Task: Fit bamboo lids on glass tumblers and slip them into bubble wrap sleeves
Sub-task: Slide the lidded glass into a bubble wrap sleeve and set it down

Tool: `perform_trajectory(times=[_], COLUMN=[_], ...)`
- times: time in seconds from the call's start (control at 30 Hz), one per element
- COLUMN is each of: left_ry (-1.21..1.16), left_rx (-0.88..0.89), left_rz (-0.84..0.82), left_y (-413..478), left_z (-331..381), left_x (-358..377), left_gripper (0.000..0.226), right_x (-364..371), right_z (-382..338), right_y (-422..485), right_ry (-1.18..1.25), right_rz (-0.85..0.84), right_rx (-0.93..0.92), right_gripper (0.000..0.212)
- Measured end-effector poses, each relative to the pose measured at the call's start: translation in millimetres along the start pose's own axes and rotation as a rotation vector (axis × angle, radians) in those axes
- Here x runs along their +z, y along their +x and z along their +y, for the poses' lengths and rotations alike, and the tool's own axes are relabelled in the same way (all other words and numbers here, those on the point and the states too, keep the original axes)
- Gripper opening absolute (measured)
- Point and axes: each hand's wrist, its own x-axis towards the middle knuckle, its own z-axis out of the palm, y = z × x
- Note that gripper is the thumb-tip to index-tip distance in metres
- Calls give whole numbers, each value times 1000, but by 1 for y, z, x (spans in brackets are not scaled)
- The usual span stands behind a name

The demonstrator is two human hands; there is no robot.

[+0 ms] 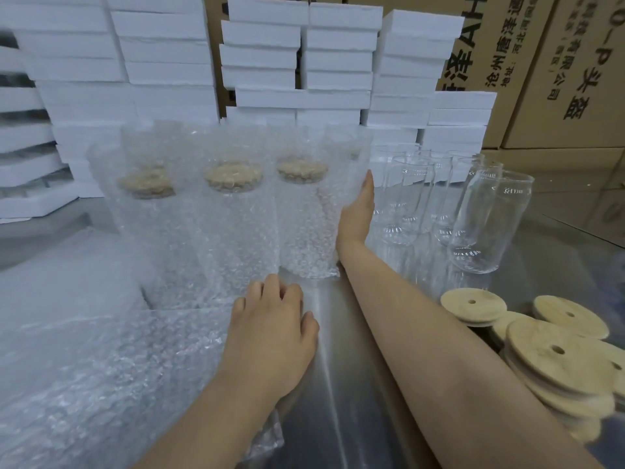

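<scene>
Three wrapped tumblers (233, 211) stand upright in a row at the back of the worktop (341, 384), each closed with a bamboo lid showing dimly through its bubble wrap sleeve. The right hand (356, 211) lies flat against the right flank of the rightmost sleeve (309, 225), fingers (368, 184) straight and together, pressing rather than gripping. The left hand (272, 328) rests palm down on the edge of the flat stock of empty sleeves (101, 360), fingers loosely curled and slightly apart, holding nothing. Bare glass tumblers (490, 221) stand in a group to the right, close together, some possibly touching; loose bamboo lids (554, 353) are stacked at the near right, each with a small hole. Assessment: the glass is rigid, smooth and breakable, and probably slippery to a bare palm; it is best taken round the mid-body with a full wrap of the hand, not by the rim. A knock within the group could topple neighbours. The lids look light and stiff and should lift by the edge. The sleeves are soft, limp and light; the mouth will need opening with one hand while the other feeds the tumbler in base first. Wrapped units appear stable but top-heavy, judging by the tall loose film above each lid.
</scene>
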Motion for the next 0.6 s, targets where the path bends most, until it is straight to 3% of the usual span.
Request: perform_trajectory(times=[0.6], left_ry=[-70], left_rx=[-14], left_rz=[-91], left_y=[-12], left_z=[-1], left_x=[-14], left_gripper=[35], right_x=[-80], right_z=[-15], right_y=[-64], right_ry=[-133], right_rz=[239], right_rx=[118], right_gripper=[72])
